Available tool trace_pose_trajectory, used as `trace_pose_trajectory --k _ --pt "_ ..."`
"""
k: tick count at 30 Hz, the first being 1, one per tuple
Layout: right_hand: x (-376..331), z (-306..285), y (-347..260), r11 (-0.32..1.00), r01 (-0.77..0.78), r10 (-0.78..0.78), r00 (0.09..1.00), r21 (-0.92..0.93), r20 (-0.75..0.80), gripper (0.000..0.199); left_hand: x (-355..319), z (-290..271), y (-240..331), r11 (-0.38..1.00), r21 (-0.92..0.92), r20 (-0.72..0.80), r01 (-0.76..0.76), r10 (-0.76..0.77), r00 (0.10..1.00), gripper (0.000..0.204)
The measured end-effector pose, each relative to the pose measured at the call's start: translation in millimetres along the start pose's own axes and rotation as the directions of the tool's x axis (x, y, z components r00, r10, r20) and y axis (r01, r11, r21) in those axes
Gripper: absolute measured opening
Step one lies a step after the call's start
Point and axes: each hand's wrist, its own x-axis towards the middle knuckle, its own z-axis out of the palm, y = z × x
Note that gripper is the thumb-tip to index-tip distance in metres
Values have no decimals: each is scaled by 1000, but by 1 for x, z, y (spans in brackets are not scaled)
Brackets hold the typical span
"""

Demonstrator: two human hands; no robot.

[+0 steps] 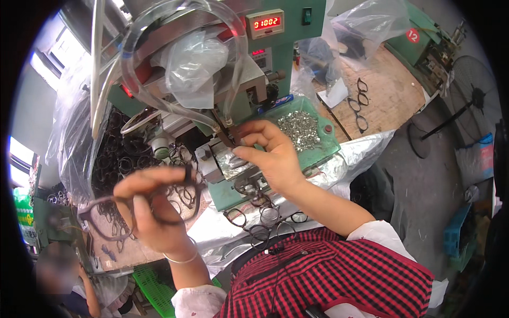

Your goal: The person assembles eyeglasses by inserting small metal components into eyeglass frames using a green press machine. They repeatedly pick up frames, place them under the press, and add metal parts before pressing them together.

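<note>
left hand (154,212) at eight o'clock, fingers pinching a dark eyeglass frame (96,203); right hand (277,161) at twelve-o'clock green machine (294,33), fingers curled, hold unclear.

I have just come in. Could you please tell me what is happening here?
The person's left hand holds a glasses frame in front of a green machine. The right hand reaches into the machine; whether it pinches anything there is unclear. More frames lie piled at left, and a green tray of metal pieces is at right.
</note>
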Motion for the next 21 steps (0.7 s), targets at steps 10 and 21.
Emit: trace_pose_trajectory --k 10,21 --pt "-9 8 -1 993 -54 59 997 104 -41 35 21 10 -14 970 206 -94 131 -113 989 27" --pt "-35 11 -28 919 154 -132 988 -362 86 54 -48 30 -4 885 97 -11 456 -457 889 33"
